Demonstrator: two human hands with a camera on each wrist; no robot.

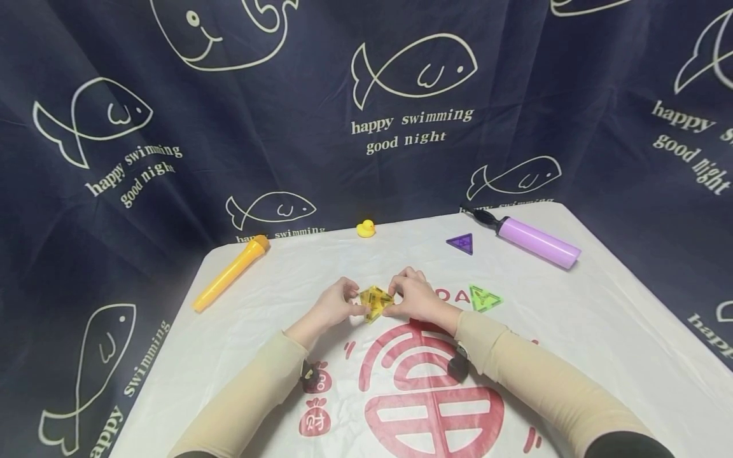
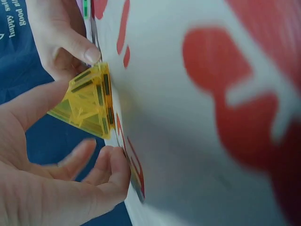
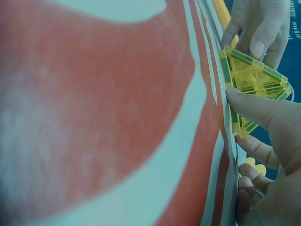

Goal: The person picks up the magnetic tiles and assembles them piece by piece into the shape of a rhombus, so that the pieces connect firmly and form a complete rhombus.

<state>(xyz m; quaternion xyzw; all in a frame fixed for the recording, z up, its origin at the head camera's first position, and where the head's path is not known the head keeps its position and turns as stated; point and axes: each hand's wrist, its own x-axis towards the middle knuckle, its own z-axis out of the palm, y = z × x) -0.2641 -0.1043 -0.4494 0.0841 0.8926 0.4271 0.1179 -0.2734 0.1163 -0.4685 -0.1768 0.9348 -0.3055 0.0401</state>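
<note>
Yellow tile pyramid between two hands, just beyond the big red emblem on the white table.
Thumb and fingers of the right hand pinch the pyramid, while the left hand has its thumb at the near edge and its fingers loosely bent, apart from it; beyond the emblem's right side lies a green triangle, farther past it a purple triangle and a purple tube, far beyond its left side a yellow duck, and farther left an orange wand.
</note>
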